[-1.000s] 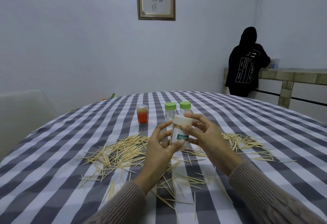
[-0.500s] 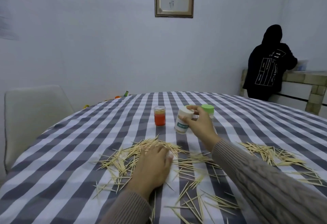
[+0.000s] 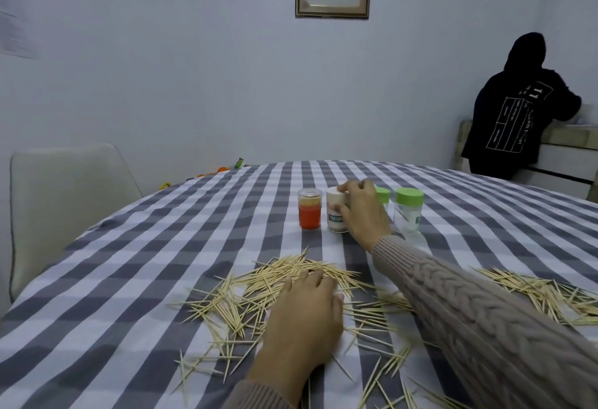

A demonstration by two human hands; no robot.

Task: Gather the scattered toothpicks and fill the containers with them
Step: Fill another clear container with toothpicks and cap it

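Loose wooden toothpicks (image 3: 259, 289) lie scattered over the checked tablecloth in front of me, with a second heap of toothpicks (image 3: 534, 292) at the right. My right hand (image 3: 362, 211) grips a white toothpick container (image 3: 335, 214) that stands upright on the cloth beside an orange container (image 3: 309, 209). Two clear containers with green lids stand to the right, one green-lidded container (image 3: 408, 209) in full view, the other green lid (image 3: 382, 194) half hidden behind my hand. My left hand (image 3: 304, 315) rests palm down on the near toothpick pile, fingers spread.
The round table (image 3: 129, 263) carries a grey and white checked cloth. A pale chair (image 3: 61, 195) stands at the left. A person in a black hoodie (image 3: 514, 111) stands at a counter at the far right, back turned. Small colourful items (image 3: 223, 169) lie at the table's far edge.
My right hand carried the white container away from my chest and set it down next to the orange one. My left hand let go and dropped onto the toothpick pile.
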